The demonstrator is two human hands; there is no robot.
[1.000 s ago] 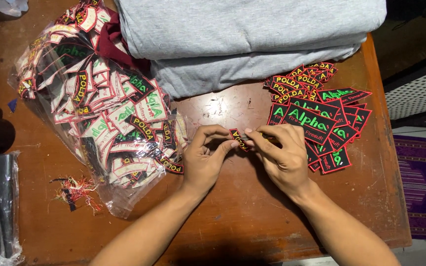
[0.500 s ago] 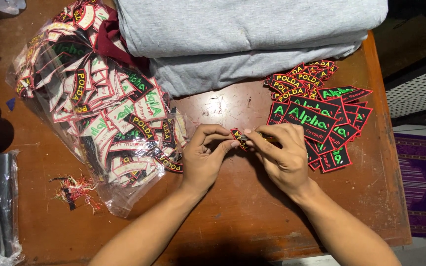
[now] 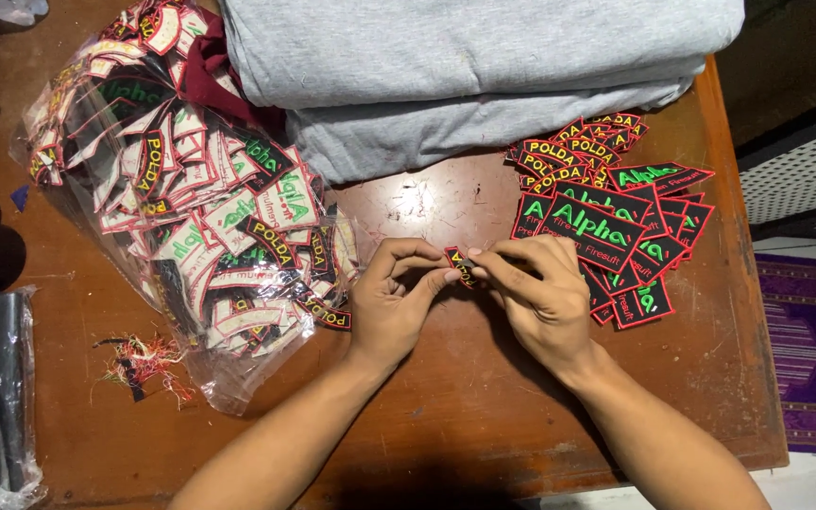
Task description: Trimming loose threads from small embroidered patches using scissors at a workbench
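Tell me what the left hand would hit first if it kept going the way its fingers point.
The left hand points up and right, so it would first meet the small patch it pinches, then the right hand's fingers on it.

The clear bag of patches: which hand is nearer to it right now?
Left. The left hand sits right beside the clear bag of patches, at its lower right edge. The right hand is farther off, by the loose patch pile. Both hands' fingers pinch a small patch.
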